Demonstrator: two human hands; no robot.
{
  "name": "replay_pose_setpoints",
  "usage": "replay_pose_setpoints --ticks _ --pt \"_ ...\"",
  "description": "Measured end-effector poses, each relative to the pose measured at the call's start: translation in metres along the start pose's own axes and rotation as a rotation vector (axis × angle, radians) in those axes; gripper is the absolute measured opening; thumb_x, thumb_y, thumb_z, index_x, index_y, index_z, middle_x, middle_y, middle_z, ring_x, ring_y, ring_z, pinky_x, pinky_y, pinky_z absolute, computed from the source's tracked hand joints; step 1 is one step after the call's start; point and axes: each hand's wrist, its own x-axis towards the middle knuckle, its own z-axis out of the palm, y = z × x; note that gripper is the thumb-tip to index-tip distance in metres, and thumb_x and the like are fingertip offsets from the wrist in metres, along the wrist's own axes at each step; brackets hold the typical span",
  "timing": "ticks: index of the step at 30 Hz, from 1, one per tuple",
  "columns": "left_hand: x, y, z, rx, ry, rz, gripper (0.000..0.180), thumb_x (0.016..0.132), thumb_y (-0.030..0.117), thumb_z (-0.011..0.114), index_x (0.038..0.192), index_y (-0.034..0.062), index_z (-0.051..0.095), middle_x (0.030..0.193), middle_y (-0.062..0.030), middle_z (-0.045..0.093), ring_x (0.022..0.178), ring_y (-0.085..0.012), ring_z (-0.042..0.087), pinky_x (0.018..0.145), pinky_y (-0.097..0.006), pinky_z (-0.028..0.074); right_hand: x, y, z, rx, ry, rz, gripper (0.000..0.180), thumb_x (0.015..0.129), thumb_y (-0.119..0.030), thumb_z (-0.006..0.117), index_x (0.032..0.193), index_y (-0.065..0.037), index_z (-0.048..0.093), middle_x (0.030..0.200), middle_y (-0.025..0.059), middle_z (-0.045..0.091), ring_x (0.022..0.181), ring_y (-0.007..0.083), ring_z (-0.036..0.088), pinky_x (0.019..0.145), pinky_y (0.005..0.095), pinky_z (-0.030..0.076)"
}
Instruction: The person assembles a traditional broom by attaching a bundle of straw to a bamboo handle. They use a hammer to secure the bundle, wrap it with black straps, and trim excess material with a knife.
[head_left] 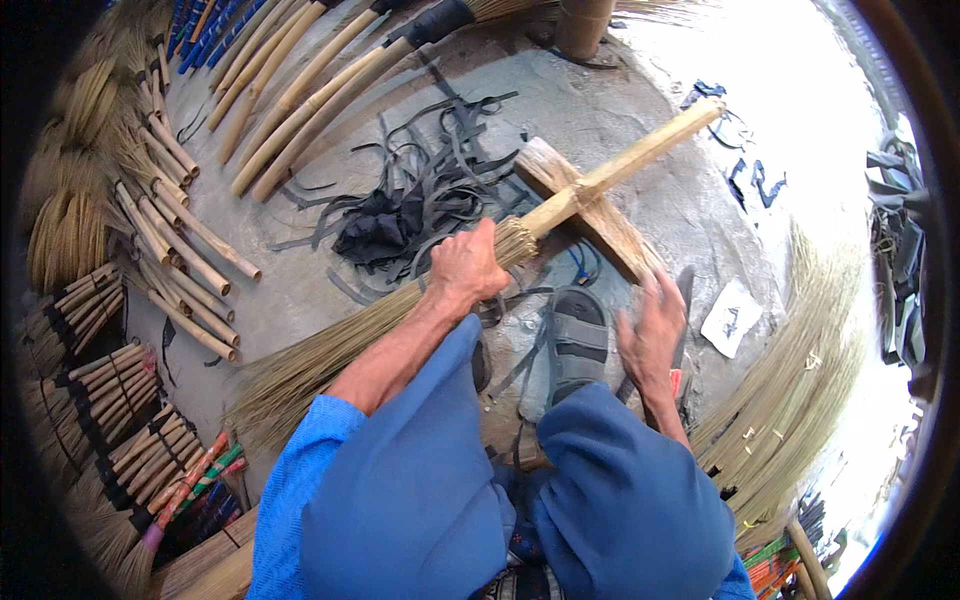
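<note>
My left hand (466, 265) is closed around a bundle of thin broom bristles (330, 352), near its bound upper end. From that end a bamboo handle (655, 145) runs up to the right, crossing over a wooden block (620, 233) on the ground. My right hand (652, 330) is near the block's lower end, fingers stretched and slightly blurred; whether they touch the wood I cannot tell. Beside it lies a dark, narrow blade-like piece (686, 285), partly hidden by the hand. A sandaled foot (578, 340) stands between my hands.
Black rubber strips (420, 200) lie tangled beyond my left hand. Bamboo-handled brooms (320, 110) lie at the back left, with shorter poles (195, 265) and tied bundles (110, 385) along the left. Loose bristles (790, 370) spread at right, near a white paper (732, 318).
</note>
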Motion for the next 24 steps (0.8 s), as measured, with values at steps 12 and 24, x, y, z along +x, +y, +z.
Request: replay_pose_setpoints --ticks 12,24 --pt "-0.007 0.014 -0.009 0.056 -0.063 -0.034 0.070 0.075 0.032 0.089 0.136 0.0089 0.062 0.119 -0.0288 0.080 0.115 -0.0529 0.075 0.099 -0.061 0.059 -0.182 0.131 0.019 -0.084 -0.024 0.488 0.057 0.090 -0.013 0.078 0.139 0.003 0.055 0.126 0.0292 0.059 0.121 0.0500 0.059 0.106 0.0582 0.051" --pt "-0.014 0.010 0.006 0.043 0.055 0.028 0.050 0.081 0.022 0.081 0.122 0.0054 0.058 0.112 -0.0270 0.079 0.106 -0.0512 0.078 0.090 -0.064 0.060 -0.123 0.068 -0.006 0.377 -0.009 0.531 0.017 0.105 -0.010 0.060 0.119 -0.001 0.057 0.097 0.0222 0.067 0.091 0.0396 0.071 0.079 0.0473 0.055"
